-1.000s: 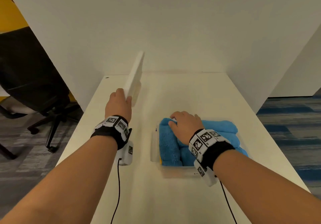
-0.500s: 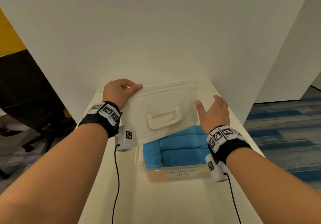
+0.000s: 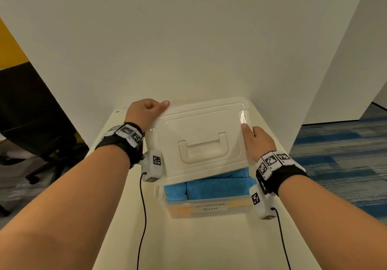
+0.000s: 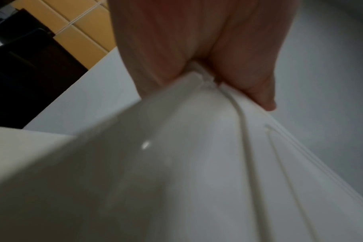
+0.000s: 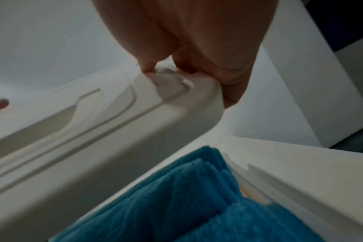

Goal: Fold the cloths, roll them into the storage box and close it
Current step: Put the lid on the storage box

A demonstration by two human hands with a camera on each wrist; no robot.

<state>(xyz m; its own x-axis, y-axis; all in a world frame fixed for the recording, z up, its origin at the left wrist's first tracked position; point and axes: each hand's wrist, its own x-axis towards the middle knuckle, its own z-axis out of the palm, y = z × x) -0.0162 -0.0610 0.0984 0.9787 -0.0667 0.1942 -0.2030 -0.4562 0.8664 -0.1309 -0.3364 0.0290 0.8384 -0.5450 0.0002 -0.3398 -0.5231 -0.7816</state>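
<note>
Hovering at frame centre, tilted over the storage box [image 3: 206, 209], the white lid [image 3: 201, 139] is pinched by both hands — left hand [image 3: 144, 113] at its upper-left corner, right hand [image 3: 258, 141] at its right edge — blue rolled cloths [image 3: 215, 187] packed inside below.

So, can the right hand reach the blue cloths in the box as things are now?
Probably not. The right hand grips the lid's right edge, and the lid hovers over most of the blue cloths. Only their near part in the storage box stays uncovered, and freeing the hand means loosening its grip.
</note>
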